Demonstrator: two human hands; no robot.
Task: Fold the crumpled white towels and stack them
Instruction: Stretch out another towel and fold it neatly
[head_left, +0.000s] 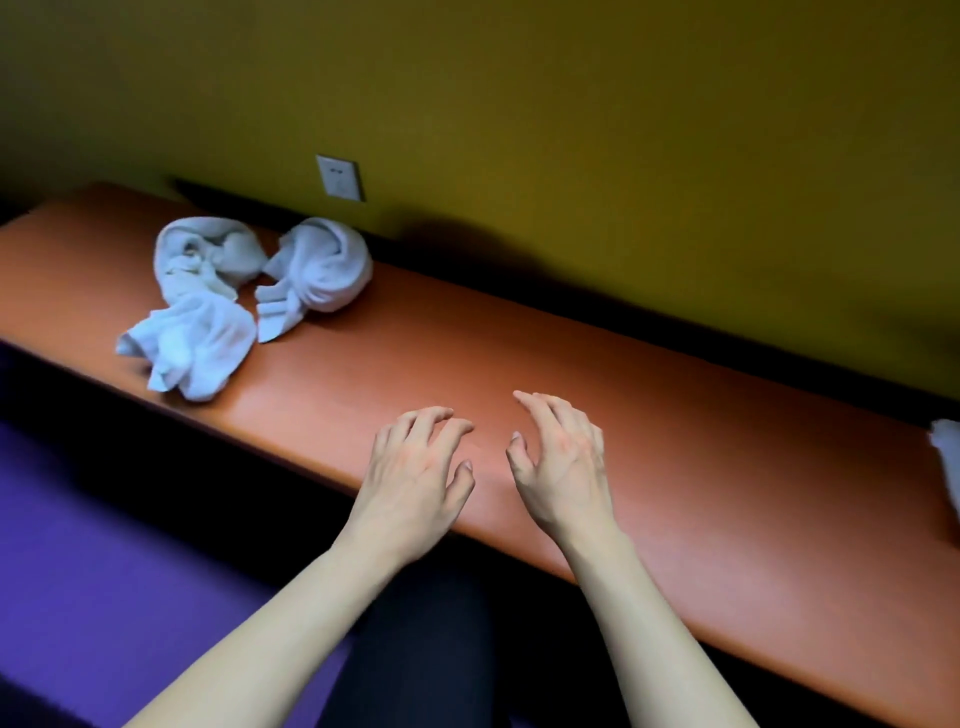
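Head view: both hands, left hand and right hand, are being held empty with fingers loosely spread over bare orange counter, apparently readying a folding space, while crumpled white towels are lying untouched well apart at far left.

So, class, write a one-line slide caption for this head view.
Both empty hands, left hand and right hand, hover over the orange table; crumpled white towels wait unfolded.

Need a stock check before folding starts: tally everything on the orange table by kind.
Crumpled white towels: 3, upper left, upper right, nearest
White cloth cut off at the frame's right edge, kind unclear: 1
Bare hands over the table: 2, left, right
Total: 6
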